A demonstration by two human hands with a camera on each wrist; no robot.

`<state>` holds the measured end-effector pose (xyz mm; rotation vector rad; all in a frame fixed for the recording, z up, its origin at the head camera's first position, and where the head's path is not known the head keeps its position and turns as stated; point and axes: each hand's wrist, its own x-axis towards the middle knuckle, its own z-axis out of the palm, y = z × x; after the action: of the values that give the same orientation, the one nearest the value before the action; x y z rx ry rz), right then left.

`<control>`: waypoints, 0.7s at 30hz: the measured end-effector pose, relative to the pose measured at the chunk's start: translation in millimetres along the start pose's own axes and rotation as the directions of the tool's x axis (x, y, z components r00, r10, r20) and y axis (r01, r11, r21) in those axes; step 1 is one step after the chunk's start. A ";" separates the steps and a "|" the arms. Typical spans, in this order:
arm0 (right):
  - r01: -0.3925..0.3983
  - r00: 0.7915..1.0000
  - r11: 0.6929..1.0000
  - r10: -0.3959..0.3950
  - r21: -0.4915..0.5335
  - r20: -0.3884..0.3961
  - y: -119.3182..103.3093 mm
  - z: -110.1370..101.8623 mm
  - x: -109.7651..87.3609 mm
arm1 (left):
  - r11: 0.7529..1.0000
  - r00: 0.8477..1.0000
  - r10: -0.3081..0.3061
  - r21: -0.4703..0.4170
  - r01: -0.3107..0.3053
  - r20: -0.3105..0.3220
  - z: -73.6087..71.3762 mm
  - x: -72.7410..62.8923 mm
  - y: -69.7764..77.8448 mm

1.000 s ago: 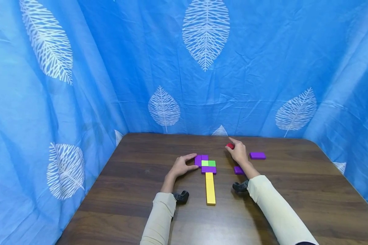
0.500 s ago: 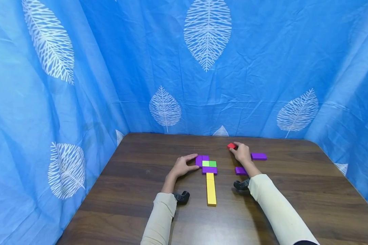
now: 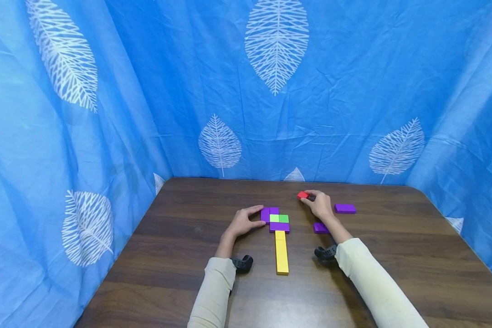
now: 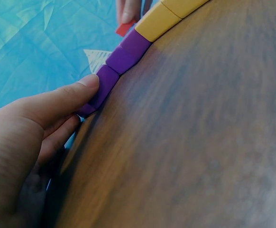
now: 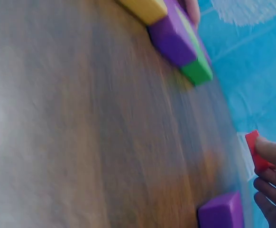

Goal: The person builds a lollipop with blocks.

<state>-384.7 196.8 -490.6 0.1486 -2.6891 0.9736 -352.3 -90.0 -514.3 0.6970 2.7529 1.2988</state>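
My left hand [image 3: 241,222] pinches an upright-lying purple block [image 3: 264,215] by its two ends, thumb at the near end. That block sits at the left of a flat figure: another purple block [image 3: 274,210], a light green block [image 3: 274,218], a green block [image 3: 284,218], a crosswise purple block [image 3: 279,227] and yellow blocks [image 3: 282,255] running toward me. Behind and right of the figure, my right hand [image 3: 321,206] pinches a small red block [image 3: 302,195] between thumb and fingers, apart from the figure. The right wrist view shows the red block [image 5: 255,151] raised over the table.
Two loose purple blocks lie at the right: one [image 3: 345,208] beyond my right hand, one [image 3: 320,228] partly hidden by my right wrist. The brown wooden table [image 3: 168,255] meets a blue curtain [image 3: 332,100] with white leaf prints at its back edge.
My right hand has shifted slightly left with the red block, after a small move right; more of the block now shows between the fingers. The left hand and the figure have stayed put.
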 end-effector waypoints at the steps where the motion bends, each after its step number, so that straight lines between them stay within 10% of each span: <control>1: 0.025 1.000 1.000 -0.025 0.017 0.007 -3.3 0.1 -1.0 | 1.000 1.000 0.001 0.001 -0.001 -0.001 -0.2 0.3 -0.2; 21: 0.191 0.952 0.978 -0.204 0.080 0.228 -23.2 14.4 -23.2 | 1.000 1.000 0.022 -0.007 -0.021 0.003 -0.2 0.1 -2.2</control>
<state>-361.3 169.8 -493.8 0.5686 -2.7871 1.0264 -353.2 -91.3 -515.8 0.7294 2.7448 1.3098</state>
